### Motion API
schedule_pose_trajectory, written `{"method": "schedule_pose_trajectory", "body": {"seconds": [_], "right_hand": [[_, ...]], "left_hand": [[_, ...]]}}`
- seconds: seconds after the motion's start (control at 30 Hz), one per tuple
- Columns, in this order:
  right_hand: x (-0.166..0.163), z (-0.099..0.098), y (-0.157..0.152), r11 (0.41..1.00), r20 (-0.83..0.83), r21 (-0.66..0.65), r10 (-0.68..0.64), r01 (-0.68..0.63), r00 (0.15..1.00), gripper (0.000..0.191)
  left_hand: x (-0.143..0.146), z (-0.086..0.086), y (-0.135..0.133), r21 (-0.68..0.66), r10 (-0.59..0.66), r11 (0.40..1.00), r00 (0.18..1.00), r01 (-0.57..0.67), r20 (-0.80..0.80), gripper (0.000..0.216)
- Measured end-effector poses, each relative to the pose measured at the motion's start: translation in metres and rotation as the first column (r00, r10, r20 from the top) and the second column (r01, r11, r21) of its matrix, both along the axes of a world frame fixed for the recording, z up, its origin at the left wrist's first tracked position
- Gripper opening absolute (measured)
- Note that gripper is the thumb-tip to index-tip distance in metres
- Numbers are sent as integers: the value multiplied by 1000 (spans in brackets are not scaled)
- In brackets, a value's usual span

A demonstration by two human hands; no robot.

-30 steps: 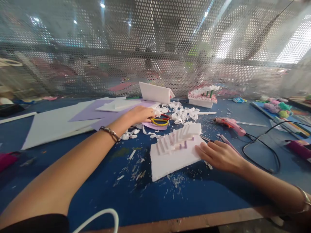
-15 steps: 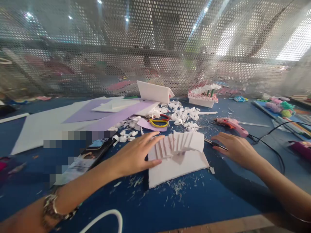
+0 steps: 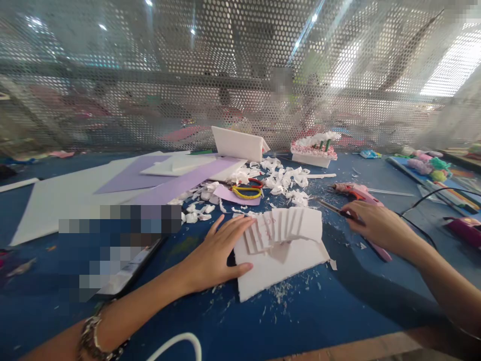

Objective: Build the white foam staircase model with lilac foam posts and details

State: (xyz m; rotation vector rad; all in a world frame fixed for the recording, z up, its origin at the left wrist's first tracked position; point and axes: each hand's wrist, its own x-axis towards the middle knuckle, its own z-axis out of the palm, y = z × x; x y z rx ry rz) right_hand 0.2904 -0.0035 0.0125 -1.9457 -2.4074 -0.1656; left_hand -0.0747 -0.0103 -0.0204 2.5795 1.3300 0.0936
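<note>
A white foam model [image 3: 280, 245] with a row of small stepped slats lies on the blue table [image 3: 263, 321] in front of me. My left hand [image 3: 220, 250] rests flat on its left edge, fingers spread. To the right, my right hand [image 3: 372, 225] is closed around a thin craft knife [image 3: 330, 206], lifted just off the table, blade end pointing left toward the model.
Yellow-and-red scissors [image 3: 246, 189] lie among white foam scraps [image 3: 285, 180]. White and purple sheets [image 3: 124, 185] cover the left. A pink glue gun [image 3: 356, 191] with a black cord [image 3: 432, 200] lies right. A folded foam piece [image 3: 238, 144] and a decorated block [image 3: 313, 150] stand by the mesh wall.
My left hand came back from the scissors and settled on the model's left edge. My right hand left the model, reached right and picked up the craft knife.
</note>
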Motion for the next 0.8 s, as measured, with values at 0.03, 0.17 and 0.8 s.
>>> {"method": "schedule_pose_trajectory", "body": {"seconds": [0.03, 0.17, 0.8], "right_hand": [[3, 5, 2, 999, 8, 38, 1, -2, 1000, 29], [0, 30, 19, 991, 20, 107, 73, -75, 997, 30], [-85, 45, 114, 899, -60, 12, 438, -438, 897, 35]], "left_hand": [[-1, -1, 0, -5, -9, 1000, 1000, 9, -3, 80], [-3, -6, 0, 35, -34, 999, 999, 34, 12, 71], [1, -14, -3, 51, 86, 994, 980, -97, 177, 70]]}}
